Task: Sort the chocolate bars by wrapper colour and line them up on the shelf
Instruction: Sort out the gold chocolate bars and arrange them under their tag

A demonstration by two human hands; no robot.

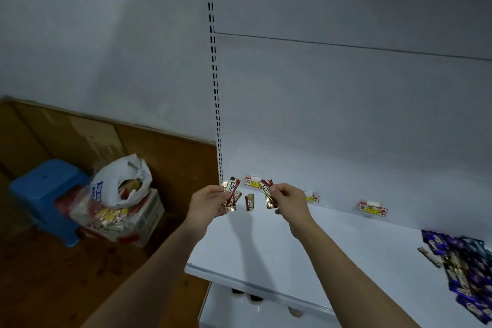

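Observation:
My left hand (209,204) grips a small bunch of red-and-gold chocolate bars (232,193) above the far left of the white shelf (332,245). My right hand (288,201) pinches one more red-and-gold bar (268,193) just to the right of them. Between my hands, a single red bar (249,202) stands against the shelf's back wall. A heap of purple and blue bars (464,266) lies at the shelf's right end.
Small paper labels (372,209) are stuck along the back wall. Left of the shelf, on the wooden floor, stand a blue plastic stool (45,194) and a cardboard box holding a white plastic bag of snacks (119,189).

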